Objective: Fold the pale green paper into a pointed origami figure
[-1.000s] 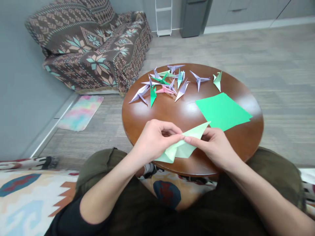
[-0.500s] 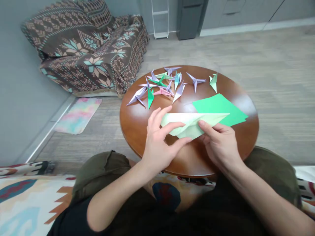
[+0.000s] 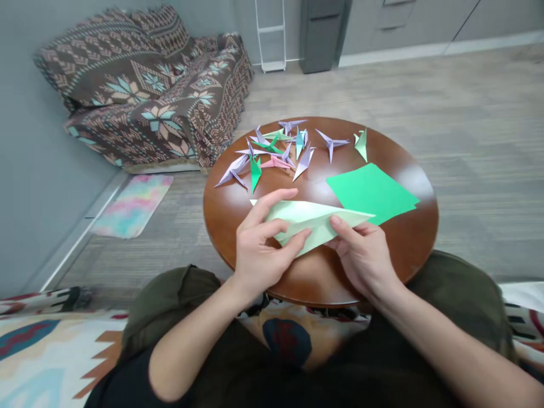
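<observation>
A pale green sheet of folded paper [image 3: 312,218] is held above the near part of the round table, its long creased shape tapering to a point at the right. My right hand [image 3: 363,252] pinches its right part, thumb on top and fingers beneath. At the left end, my left hand [image 3: 263,243] holds the paper with thumb and bent fingers, its index finger raised along the far edge. Just beyond lies a stack of bright green paper [image 3: 369,190], partly behind the folded piece.
Several folded paper cranes [image 3: 272,146] in purple, green, blue and pink crowd the far left of the brown table [image 3: 395,150]. A purple crane [image 3: 331,145] and a light green crane [image 3: 361,145] stand apart. A covered sofa [image 3: 161,96] is beyond.
The paper has tilted, its right tip now lower, and both hands have shifted slightly left and down. My left thumb and fingers have moved in over the paper. The view has shifted a little.
</observation>
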A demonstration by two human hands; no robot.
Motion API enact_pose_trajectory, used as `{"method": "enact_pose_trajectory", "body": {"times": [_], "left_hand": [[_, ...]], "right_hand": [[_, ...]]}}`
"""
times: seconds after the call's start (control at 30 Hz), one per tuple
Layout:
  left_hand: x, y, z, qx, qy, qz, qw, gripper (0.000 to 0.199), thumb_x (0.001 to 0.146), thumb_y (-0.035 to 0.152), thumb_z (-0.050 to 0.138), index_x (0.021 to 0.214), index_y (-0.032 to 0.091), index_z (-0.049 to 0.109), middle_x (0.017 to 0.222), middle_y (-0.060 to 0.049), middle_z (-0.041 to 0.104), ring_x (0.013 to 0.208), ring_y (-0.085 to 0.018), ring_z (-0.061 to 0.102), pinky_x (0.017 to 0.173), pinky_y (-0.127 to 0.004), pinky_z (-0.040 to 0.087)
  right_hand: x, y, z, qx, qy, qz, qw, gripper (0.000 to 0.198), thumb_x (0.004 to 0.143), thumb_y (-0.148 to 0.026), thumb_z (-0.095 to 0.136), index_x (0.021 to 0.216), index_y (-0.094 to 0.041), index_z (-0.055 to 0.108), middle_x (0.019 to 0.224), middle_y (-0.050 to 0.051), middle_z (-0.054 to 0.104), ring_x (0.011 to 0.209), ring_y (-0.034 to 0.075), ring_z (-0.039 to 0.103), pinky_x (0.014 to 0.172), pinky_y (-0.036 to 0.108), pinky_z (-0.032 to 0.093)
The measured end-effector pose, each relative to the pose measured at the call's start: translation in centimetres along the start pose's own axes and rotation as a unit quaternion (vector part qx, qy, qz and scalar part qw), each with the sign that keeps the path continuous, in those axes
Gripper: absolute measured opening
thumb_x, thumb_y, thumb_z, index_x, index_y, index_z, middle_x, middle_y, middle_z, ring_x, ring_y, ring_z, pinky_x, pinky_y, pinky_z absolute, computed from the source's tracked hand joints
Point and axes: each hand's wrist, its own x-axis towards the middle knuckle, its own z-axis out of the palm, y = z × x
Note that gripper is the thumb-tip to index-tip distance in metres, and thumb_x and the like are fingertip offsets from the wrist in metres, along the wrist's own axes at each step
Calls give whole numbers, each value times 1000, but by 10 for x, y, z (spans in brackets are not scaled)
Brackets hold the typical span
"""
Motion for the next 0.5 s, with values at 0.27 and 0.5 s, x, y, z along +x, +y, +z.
{"method": "enact_pose_trajectory", "body": {"times": [0.27, 0.5], "left_hand": [[3, 6, 2, -24, 28, -63, 997, 12, 82, 20, 84, 75, 18, 74, 117, -9, 76, 105, -21, 73, 95, -37, 62], [3, 6, 3, -25, 44, -81, 995, 22, 80, 17, 84, 67, 17, 66, 110, -7, 73, 96, -19, 74, 87, -33, 63]], "right_hand": [[-1, 5, -4, -62, -20, -53, 996, 13, 74, -36, 93, 79, -26, 86, 86, 2, 84, 79, 23, 75, 78, 37, 62], [-3, 3, -2, -56, -4, -63, 996, 15, 70, -32, 95, 80, -26, 85, 83, 1, 83, 78, 22, 73, 78, 36, 60]]}}
